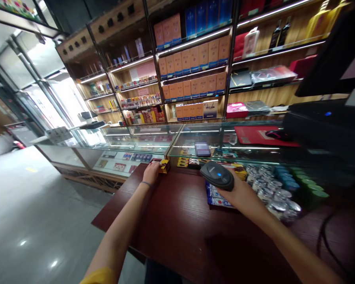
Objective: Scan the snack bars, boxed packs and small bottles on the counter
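Observation:
In my right hand [236, 191] is a dark handheld barcode scanner [217, 175] with a lit blue light, my fingers wrapped round its grip. Beneath it, partly hidden, lie blue-and-white packets [220, 202] on the dark red-brown counter [177, 221]. My left arm reaches out to the counter's far left corner. There my left hand [152, 172] is closed on small yellow-and-brown packets [164, 166] beside the glass case; its fingertips are partly hidden. A band circles my left wrist.
Silver-topped cans [279, 197] and green-topped cans [315, 187] crowd the right side. A glass display case [142, 138] borders the counter's far side. On it lie a red mat [254, 136] and a mouse [275, 135]. A dark monitor [328, 59] overhangs at right.

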### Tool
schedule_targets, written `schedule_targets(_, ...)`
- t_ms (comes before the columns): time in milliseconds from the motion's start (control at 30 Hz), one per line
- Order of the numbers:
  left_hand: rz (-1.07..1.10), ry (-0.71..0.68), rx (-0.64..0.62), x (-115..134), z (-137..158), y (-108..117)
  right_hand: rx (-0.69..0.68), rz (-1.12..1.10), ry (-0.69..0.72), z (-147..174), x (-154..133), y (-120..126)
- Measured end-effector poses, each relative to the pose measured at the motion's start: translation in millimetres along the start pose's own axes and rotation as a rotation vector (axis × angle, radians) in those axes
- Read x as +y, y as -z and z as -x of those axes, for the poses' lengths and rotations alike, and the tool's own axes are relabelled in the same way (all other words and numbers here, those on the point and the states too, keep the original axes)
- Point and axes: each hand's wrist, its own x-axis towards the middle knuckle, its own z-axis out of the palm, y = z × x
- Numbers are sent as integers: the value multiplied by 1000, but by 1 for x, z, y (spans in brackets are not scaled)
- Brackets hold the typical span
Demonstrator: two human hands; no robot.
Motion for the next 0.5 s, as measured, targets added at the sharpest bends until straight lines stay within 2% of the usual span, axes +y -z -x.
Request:
schedule_targets(167,-44,-59,-70,-5,-10,-3,3,19,-20,1,-3,2)
schedule_targets(367,-36,-94,-90,-6,-11,-4,-20,14,-47,2,-3,2)
schedule_targets(500,-43,-101,-109,-7,-11,-4,12,9,-23,0,-2,2)
